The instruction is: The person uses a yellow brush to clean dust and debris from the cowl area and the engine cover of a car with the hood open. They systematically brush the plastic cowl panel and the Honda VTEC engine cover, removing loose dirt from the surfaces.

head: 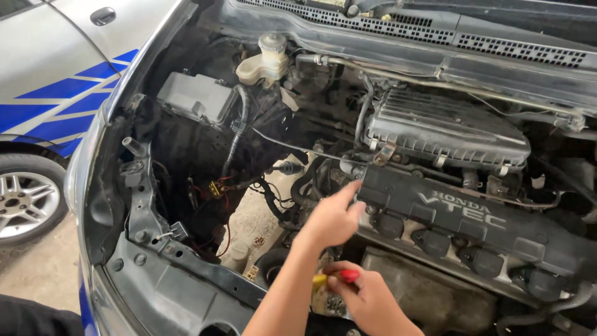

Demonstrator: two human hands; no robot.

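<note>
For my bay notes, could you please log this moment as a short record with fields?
Setting: open engine bay of a grey car, seen from above
Left hand: left hand empty, forefinger out toward the end of the black engine cover
Right hand: right hand grips a tool with a red and yellow handle; its tip is hidden
Behind: air filter box, white fluid reservoir
Beside: silver car with blue stripes

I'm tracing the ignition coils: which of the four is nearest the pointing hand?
The leftmost ignition coil, just right of the left hand; the others sit farther right.
</note>
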